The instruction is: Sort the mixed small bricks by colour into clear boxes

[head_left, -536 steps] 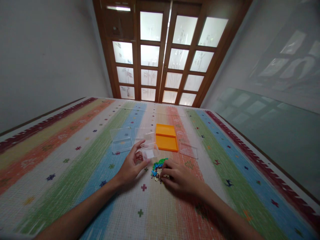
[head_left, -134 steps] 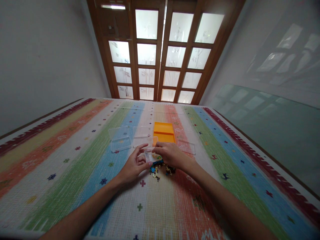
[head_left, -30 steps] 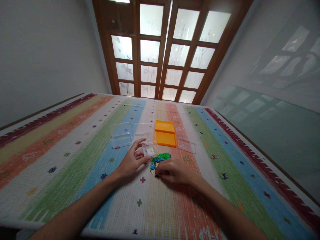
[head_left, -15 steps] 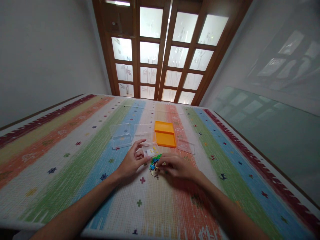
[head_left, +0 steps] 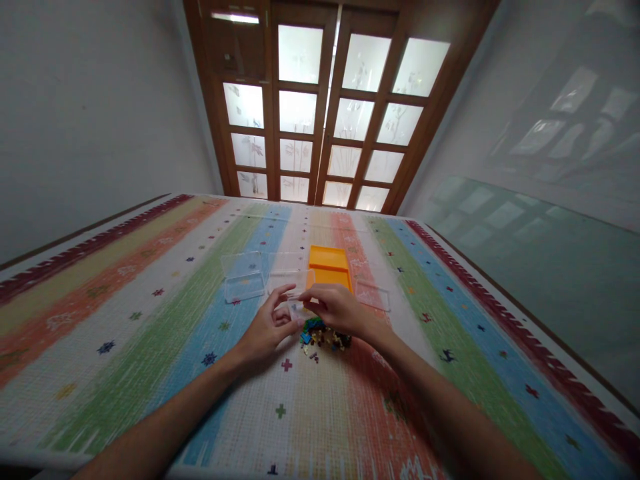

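Note:
My left hand (head_left: 273,327) curls around the near-left side of a small clear plastic box (head_left: 296,312), thumb in front and fingers behind. My right hand (head_left: 336,308) hovers over that box with its fingertips pinched together. Anything in the pinch is too small to make out, and the hand hides much of the box's inside. Just below both hands lies a pile of tiny building bricks (head_left: 314,335) in blue, green, cream and dark colours, with a few loose ones at its near edge.
Beyond the hands stands an open orange case (head_left: 327,257), partly covered by my right hand. Open clear boxes (head_left: 244,288) lie to the left, and a clear tray (head_left: 373,295) to the right. A striped cloth (head_left: 175,360) covers the table; wooden glazed doors (head_left: 323,107) stand behind.
My right hand has moved from the brick pile up and left over the clear box, uncovering more of the pile. My left hand keeps its place at the box.

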Tool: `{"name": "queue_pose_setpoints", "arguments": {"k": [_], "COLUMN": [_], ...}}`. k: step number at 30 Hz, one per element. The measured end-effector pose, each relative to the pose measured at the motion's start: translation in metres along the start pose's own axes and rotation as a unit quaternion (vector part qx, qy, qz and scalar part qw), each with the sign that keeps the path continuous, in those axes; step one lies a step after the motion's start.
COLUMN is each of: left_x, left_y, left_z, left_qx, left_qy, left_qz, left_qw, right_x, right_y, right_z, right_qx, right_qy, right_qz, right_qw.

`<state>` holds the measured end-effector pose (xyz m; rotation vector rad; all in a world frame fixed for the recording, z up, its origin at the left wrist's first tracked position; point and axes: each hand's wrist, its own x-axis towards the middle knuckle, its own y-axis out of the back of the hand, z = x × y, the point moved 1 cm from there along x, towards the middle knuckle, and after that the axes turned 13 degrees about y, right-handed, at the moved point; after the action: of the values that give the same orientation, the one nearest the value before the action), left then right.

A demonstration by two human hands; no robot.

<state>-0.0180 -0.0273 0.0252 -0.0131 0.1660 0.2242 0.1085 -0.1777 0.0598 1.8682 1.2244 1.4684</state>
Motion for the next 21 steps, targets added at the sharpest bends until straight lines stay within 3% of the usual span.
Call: {"name": "queue_pose_setpoints", "arguments": {"k": [4,9,17,21], "left_x": [0.0,0.0,0.0,0.002], "left_y": [-0.001,-0.002,0.0,0.001], "left_z": [-0.001,-0.002,0.002,0.003], "left_qx": [0.002,-0.003,-0.032,-0.019], "left_qy": [-0.004,-0.006,0.003,0.002], "left_qz": [-0.006,-0.01,-0.01,0.011], "left_qw": [1.0,1.0,0.999,1.0], "right_x": [0.002,-0.001,-0.025,-0.042], "right_y": [-0.007,-0.003,0.016,0.012], "right_z": [0.002,0.002,-0.018,-0.026], "right_qx": [-0.008,0.014,0.006,-0.003], "right_qy": [-0.008,-0.007,0.021,0.036], "right_qz": [-0.036,-0.024,0.094,0.017], "right_qw": [0.999,1.0,0.995,0.999]}}
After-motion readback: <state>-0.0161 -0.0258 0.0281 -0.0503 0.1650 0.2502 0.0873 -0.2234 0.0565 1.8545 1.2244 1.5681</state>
